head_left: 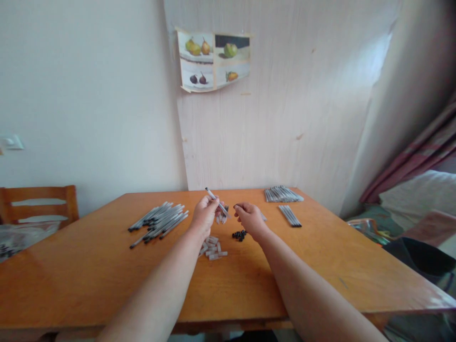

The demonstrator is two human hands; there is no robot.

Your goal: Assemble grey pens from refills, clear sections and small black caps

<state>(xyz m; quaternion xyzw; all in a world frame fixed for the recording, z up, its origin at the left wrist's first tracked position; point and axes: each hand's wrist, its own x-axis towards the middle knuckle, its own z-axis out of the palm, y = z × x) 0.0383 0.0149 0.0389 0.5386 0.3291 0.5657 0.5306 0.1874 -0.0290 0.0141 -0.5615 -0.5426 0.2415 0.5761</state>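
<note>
My left hand (206, 212) is closed round a slim grey pen (213, 194) with a dark end, tilted above the table. Just to its right, my right hand (249, 216) has its thumb and fingers pinched together near the pen's lower tip. A small dark piece seems to show at that pinch, too small to name. Below the hands lie a pile of clear plastic caps (213, 249) and a little heap of small black plugs (239, 235). Behind the left fingers are more small parts (222, 216), partly hidden.
Many loose grey pens (160, 223) lie at the left of the wooden table (249, 289). At the right are a short row of pens (289, 216) and a larger bundle (283, 194) behind it. A wooden chair (39, 194) stands left; a dark bag (416, 254) is beyond the right edge.
</note>
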